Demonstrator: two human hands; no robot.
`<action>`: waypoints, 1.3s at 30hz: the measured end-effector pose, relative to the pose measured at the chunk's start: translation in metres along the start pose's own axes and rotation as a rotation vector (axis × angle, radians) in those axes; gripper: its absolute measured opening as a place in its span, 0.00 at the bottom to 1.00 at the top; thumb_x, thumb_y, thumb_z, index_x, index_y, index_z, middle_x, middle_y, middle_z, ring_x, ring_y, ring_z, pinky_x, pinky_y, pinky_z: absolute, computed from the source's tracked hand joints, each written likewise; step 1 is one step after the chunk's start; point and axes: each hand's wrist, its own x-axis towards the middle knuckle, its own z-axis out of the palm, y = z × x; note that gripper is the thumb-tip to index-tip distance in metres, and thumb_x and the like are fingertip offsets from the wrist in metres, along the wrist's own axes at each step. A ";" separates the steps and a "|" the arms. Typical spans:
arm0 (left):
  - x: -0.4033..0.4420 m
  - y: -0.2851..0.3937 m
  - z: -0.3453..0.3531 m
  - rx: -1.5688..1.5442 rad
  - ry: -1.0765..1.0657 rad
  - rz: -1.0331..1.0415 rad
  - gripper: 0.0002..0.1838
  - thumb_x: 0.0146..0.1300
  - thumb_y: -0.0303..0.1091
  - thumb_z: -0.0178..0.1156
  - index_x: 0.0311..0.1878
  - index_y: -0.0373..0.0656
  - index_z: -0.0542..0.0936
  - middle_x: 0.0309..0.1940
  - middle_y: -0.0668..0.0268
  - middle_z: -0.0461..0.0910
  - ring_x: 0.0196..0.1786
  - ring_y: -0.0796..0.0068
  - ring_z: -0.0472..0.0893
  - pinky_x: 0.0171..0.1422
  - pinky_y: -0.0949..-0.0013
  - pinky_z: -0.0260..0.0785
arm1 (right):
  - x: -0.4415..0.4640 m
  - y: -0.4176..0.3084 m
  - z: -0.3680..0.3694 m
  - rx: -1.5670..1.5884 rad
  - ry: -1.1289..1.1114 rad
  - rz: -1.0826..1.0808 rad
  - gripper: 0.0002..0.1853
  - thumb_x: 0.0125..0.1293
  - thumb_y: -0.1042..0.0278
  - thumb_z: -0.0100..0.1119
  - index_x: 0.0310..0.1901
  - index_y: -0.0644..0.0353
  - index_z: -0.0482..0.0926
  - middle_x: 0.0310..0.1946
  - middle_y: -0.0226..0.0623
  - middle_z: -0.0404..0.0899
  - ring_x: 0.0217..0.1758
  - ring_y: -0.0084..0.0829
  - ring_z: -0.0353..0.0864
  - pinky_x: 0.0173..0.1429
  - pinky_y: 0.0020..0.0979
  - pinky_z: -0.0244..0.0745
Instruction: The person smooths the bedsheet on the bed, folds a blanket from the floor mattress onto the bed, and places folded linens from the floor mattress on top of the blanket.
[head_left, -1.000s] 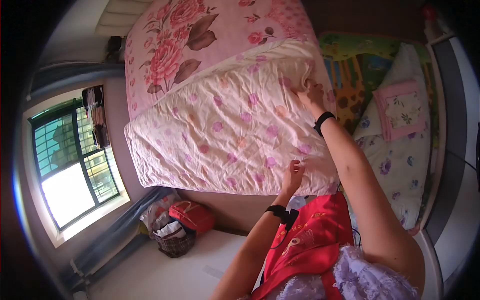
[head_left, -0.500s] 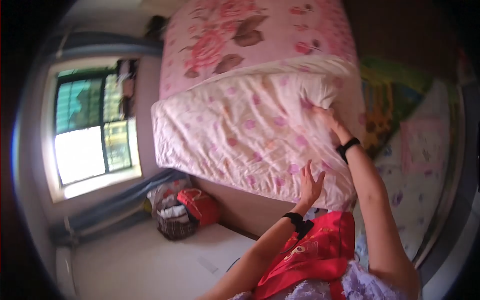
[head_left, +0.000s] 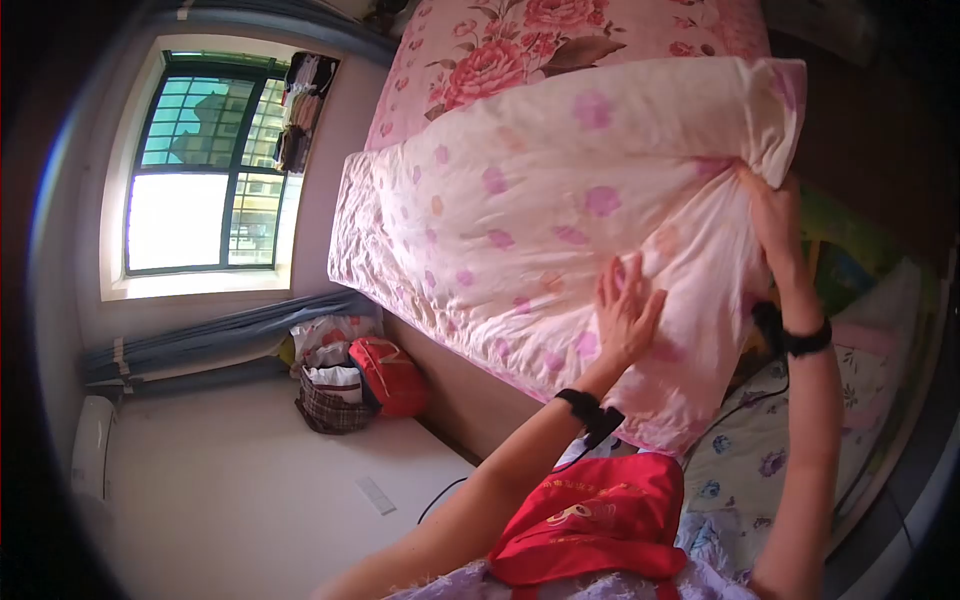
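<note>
A pale pink quilt point(head_left: 520, 220) with purple flower spots lies rumpled across the near part of a bed. Its far edge is raised at the right corner. My right hand point(head_left: 772, 218) is closed on the quilt near that corner, with creases running out from the fingers. Lower and to the left, my left hand point(head_left: 630, 318) rests on the quilt's surface, fingers spread and nothing in them. Beyond the quilt shows a pink sheet point(head_left: 490, 70) printed with red roses. Both wrists wear black bands.
A red bag point(head_left: 388, 375) and a checked bag point(head_left: 335, 405) with cloth in it stand on the pale floor point(head_left: 230, 480) at left. A bright window point(head_left: 205, 165) is in the left wall. Floral bedding point(head_left: 745, 455) lies at lower right. A red apron point(head_left: 600, 520) covers my front.
My right hand has taken hold of the quilt and pulled its far edge up at the right. My left hand has come down onto the quilt. The view has shifted.
</note>
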 end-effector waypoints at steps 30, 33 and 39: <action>-0.113 -0.100 0.074 0.495 -0.756 0.409 0.32 0.47 0.28 0.56 0.60 0.53 0.63 0.43 0.59 0.73 0.46 0.56 0.73 0.47 0.54 0.67 | -0.381 0.227 -0.076 -0.196 0.006 0.730 0.17 0.58 0.60 0.59 0.42 0.66 0.74 0.38 0.38 0.78 0.40 0.27 0.77 0.42 0.28 0.72; -0.099 -0.090 0.063 0.395 -0.680 0.369 0.24 0.49 0.27 0.51 0.53 0.50 0.70 0.36 0.58 0.77 0.43 0.54 0.76 0.46 0.56 0.69 | -0.368 0.262 -0.068 0.153 -0.204 0.858 0.14 0.58 0.61 0.59 0.34 0.67 0.76 0.27 0.34 0.77 0.28 0.23 0.75 0.31 0.26 0.69; -0.077 -0.002 -0.040 -0.035 -0.693 0.100 0.17 0.51 0.30 0.55 0.46 0.41 0.76 0.35 0.51 0.79 0.37 0.56 0.80 0.41 0.63 0.70 | -0.314 0.120 -0.090 0.396 -0.016 0.511 0.07 0.60 0.71 0.56 0.28 0.66 0.74 0.30 0.31 0.73 0.28 0.21 0.72 0.31 0.24 0.67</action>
